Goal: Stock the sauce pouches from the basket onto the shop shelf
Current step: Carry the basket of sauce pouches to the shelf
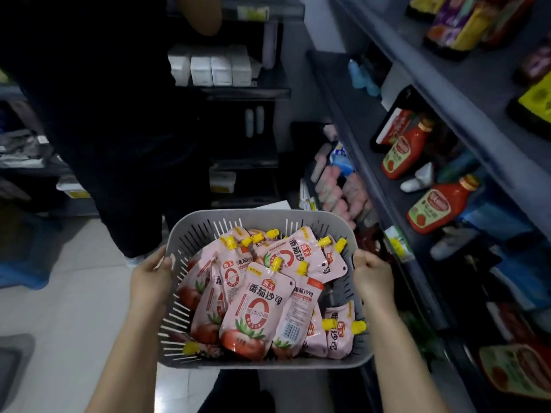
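A grey slotted plastic basket point(262, 217) is held up in front of me, low in the head view. Several pink tomato sauce pouches point(256, 311) with yellow caps lie piled inside it. My left hand point(149, 278) grips the basket's left rim, thumb over the edge. My right hand point(372, 275) grips the right rim. The shop shelf point(465, 120) runs along the right side, its grey boards slanting away from me.
Red ketchup bottles point(432, 204) and other packets stand on the shelf at right. A person in dark clothes point(128, 129) stands just beyond the basket. Behind them a dark rack holds white boxes point(211, 68). The floor at left is pale tile.
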Demonstrator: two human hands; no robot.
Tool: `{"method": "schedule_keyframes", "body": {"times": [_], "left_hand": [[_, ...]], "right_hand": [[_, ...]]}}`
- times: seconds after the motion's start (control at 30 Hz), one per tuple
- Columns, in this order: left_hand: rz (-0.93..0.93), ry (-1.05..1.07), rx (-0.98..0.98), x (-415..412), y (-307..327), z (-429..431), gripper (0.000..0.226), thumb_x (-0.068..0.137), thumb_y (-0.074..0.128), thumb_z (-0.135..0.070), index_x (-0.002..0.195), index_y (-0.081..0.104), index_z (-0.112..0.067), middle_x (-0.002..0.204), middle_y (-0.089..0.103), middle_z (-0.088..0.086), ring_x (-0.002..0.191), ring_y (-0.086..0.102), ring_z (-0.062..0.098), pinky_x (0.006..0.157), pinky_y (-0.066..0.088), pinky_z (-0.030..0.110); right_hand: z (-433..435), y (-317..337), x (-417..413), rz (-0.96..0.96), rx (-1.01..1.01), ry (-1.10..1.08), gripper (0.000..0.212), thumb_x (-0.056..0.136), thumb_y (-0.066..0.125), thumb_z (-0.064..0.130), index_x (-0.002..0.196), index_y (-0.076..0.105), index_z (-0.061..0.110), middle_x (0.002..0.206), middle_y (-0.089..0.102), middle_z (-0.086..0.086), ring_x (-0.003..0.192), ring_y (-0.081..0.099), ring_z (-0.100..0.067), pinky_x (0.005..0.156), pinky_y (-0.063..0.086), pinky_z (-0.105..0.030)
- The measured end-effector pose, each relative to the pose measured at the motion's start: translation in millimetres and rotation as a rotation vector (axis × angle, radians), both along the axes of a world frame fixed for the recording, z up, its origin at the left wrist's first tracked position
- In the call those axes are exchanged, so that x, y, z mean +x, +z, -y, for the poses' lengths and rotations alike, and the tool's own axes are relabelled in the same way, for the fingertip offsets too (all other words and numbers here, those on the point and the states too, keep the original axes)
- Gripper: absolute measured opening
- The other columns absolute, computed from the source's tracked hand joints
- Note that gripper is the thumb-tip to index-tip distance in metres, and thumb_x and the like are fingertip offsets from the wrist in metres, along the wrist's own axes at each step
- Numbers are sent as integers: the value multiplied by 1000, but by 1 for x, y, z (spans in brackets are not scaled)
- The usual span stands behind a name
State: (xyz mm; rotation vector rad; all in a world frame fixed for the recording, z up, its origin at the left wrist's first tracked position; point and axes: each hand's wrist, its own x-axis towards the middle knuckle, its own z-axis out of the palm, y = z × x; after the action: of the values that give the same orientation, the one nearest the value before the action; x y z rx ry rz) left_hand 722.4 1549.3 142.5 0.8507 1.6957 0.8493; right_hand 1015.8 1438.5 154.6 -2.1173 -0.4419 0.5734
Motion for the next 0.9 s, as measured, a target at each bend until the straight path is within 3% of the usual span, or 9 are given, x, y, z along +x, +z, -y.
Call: {"method": "schedule_keyframes", "body": {"times": [0.07,0.13,0.23,0.3,0.4,0.47,0.57,0.73,0.9], "left_hand": [[21,6,-11,11,-2,-30,37,101,43,-15,136,53,-15,129,56,29,113,54,48,94,46,55],[46,0,-39,18,-10,-61,37,101,43,-14,136,53,-15,127,59,25,121,48,47,102,38,56],[49,29,-48,28,-18,-98,36,100,43,-15,134,56,-18,120,66,19,112,58,42,95,47,52],[43,43,-40,32,-22,-121,35,100,44,-15,132,58,-20,112,68,15,91,70,30,81,56,43],[51,67,-37,38,-30,-149,35,100,44,-16,132,57,-19,116,67,14,87,66,29,80,53,39],[48,82,-49,42,-39,-165,35,100,44,-17,131,58,-21,119,67,13,101,65,33,91,50,44],[31,87,-70,45,-58,-183,33,99,47,-24,128,59,-29,121,67,8,114,61,34,100,46,54],[-16,123,-63,55,-79,-202,33,96,49,-24,124,62,-33,118,69,-1,109,64,22,96,51,47],[-61,119,-63,67,-83,-219,31,96,49,-22,122,64,-33,116,69,1,109,64,29,94,52,49]], "right_hand": [[-31,-7,11,11,4,1,28,95,48,16,87,67,-3,86,69,-17,84,63,-29,73,48,-35],[-61,-9,20,7,4,1,30,95,48,17,80,68,1,79,66,-15,79,60,-31,69,44,-34],[-104,-18,34,2,-9,4,29,95,48,16,91,63,-8,93,68,-23,90,63,-35,77,50,-40],[-130,-25,40,4,-27,10,28,92,49,21,87,64,-2,99,67,-24,96,62,-38,86,50,-43],[-165,-34,48,-26,-36,4,27,91,50,28,89,68,7,102,66,-15,100,60,-30,91,49,-39],[-186,-41,56,-29,-44,14,27,95,51,24,88,69,4,96,68,-15,102,58,-30,92,48,-39],[-211,-53,65,-50,-42,29,29,95,52,25,74,68,16,87,70,-11,96,63,-33,87,51,-41],[-243,-67,77,-114,-4,10,23,97,53,18,102,72,7,90,67,-5,85,58,-17,74,40,-21],[-260,-86,91,-160,-9,-28,24,97,53,20,110,70,8,91,65,-4,81,57,-16,73,42,-24]]}}
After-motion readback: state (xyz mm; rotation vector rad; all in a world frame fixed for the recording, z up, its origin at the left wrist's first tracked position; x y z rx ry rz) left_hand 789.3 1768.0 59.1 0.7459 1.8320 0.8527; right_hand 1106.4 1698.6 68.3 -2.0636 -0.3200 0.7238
